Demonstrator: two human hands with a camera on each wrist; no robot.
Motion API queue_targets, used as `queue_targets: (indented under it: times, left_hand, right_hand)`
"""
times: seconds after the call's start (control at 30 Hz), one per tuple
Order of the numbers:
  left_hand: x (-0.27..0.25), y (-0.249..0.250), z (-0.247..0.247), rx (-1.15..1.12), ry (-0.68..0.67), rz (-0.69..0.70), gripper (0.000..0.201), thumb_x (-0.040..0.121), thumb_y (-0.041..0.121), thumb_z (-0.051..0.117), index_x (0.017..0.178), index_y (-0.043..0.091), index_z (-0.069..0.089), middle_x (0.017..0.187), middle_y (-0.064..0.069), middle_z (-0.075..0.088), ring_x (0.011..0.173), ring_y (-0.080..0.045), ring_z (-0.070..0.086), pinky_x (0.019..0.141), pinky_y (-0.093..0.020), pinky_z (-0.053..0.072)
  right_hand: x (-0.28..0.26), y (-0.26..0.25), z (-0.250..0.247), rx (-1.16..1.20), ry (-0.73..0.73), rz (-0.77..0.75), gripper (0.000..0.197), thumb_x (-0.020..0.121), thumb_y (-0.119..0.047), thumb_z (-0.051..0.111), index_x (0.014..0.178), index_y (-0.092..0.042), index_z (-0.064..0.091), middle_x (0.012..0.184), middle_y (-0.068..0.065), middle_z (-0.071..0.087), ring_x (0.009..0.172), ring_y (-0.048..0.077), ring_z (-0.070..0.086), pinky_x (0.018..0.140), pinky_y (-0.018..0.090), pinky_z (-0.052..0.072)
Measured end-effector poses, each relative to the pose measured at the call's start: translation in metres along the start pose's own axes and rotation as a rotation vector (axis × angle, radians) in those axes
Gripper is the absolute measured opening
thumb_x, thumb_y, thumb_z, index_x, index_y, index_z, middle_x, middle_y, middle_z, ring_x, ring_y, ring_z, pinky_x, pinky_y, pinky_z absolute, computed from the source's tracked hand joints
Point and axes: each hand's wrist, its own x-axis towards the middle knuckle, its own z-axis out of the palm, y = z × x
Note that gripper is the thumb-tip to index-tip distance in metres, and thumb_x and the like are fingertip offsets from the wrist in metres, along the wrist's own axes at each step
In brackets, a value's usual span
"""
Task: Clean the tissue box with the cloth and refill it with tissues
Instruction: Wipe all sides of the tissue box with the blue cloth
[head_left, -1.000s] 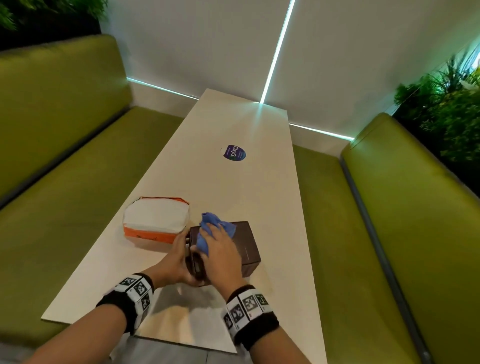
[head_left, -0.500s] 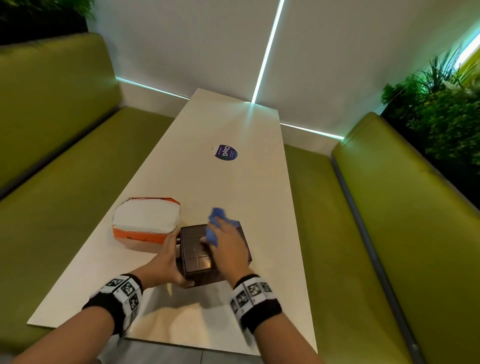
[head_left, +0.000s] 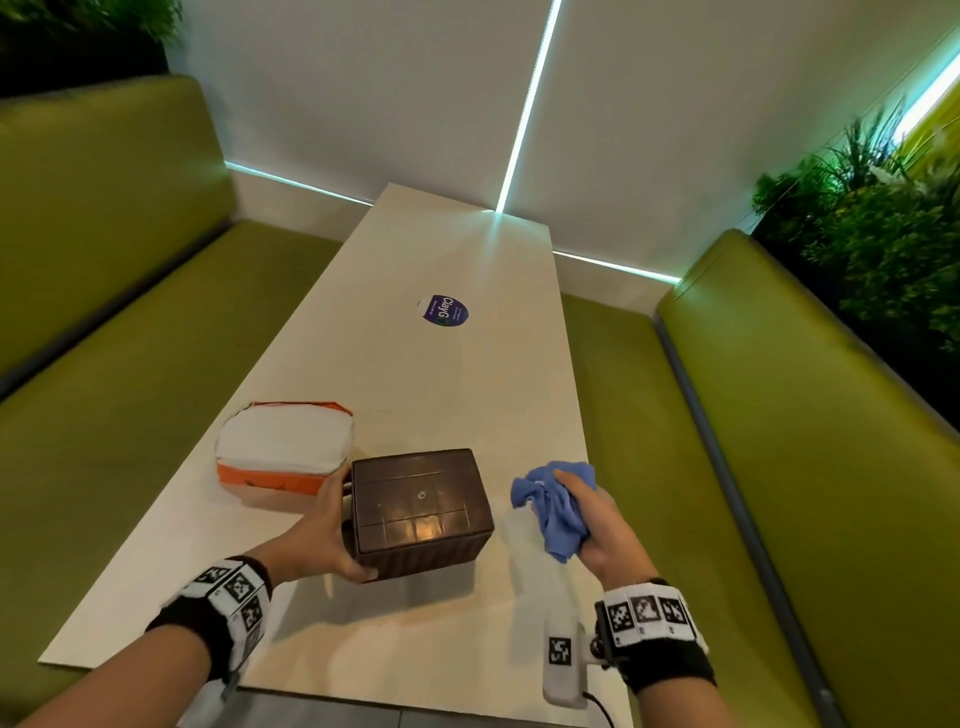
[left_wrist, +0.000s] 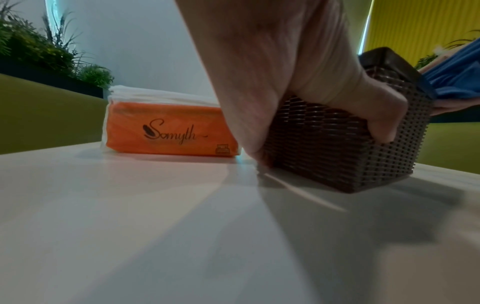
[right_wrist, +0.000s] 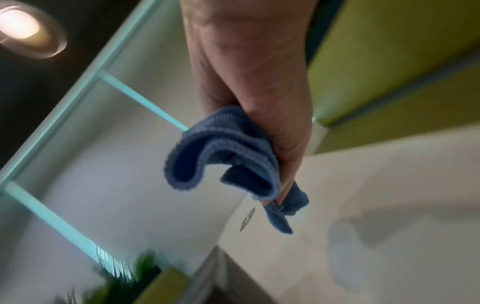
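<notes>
The tissue box (head_left: 421, 512) was dark brown, its flat face marked with a faint grid of lines and its sides (left_wrist: 337, 148) moulded in a woven, basket-like pattern. At its ten o'clock the tissue pack (head_left: 284, 447) showed white paper above an orange wrapper (left_wrist: 168, 131) with dark script lettering, and at its three o'clock the cloth (head_left: 553, 501) was mid-blue with a knitted texture. The table (head_left: 467, 405) was off-white with a round purple-and-white sticker (head_left: 444, 310) toward twelve o'clock, the benches (head_left: 831, 467) were olive green, and both wristbands (head_left: 649, 623) carried black-and-white square code patterns.

Left hand (head_left: 324, 535) fingers hidden behind tissue box (head_left: 421, 512)
</notes>
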Motion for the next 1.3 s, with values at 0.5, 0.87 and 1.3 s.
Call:
queue_targets:
  times: [0.5, 0.87, 1.3]
  left_hand:
    - [0.006, 0.018, -0.014, -0.097, -0.106, -0.058, 0.141, 0.052, -0.002, 0.092, 0.151, 0.022, -0.006, 0.147, 0.005, 0.026, 0.139, -0.013, 0.03, 0.099, -0.012, 0.037]
    - [0.017, 0.038, -0.034, -0.017, -0.166, -0.118, 0.13, 0.062, -0.009, 0.085, 0.151, 0.017, -0.006, 0.135, 0.011, 0.028, 0.132, -0.008, 0.027, 0.074, 0.013, 0.028]
    - [0.021, 0.023, -0.036, -0.067, -0.193, -0.164, 0.141, 0.053, -0.002, 0.09, 0.149, 0.036, -0.005, 0.141, 0.01, 0.037, 0.138, -0.015, 0.035, 0.115, -0.037, 0.034]
  right_hand:
    - [0.07, 0.075, -0.008, -1.675, -0.19, -0.337, 0.075, 0.094, -0.018, 0.052, 0.154, -0.015, 0.007, 0.163, 0.007, 0.0, 0.149, 0.033, 0.009, 0.12, 0.036, 0.009]
    - [0.033, -0.004, 0.027, -1.641, -0.386, -0.215, 0.12, 0.075, -0.048, 0.071, 0.143, -0.04, -0.028, 0.161, 0.011, -0.013, 0.149, 0.031, -0.001, 0.117, 0.053, 0.019]
    - [0.034, 0.01, 0.104, -1.71, -0.509, -0.48, 0.138, 0.055, -0.046, 0.087, 0.148, -0.041, -0.015, 0.153, 0.011, 0.015, 0.143, 0.031, 0.012, 0.115, 0.05, 0.018]
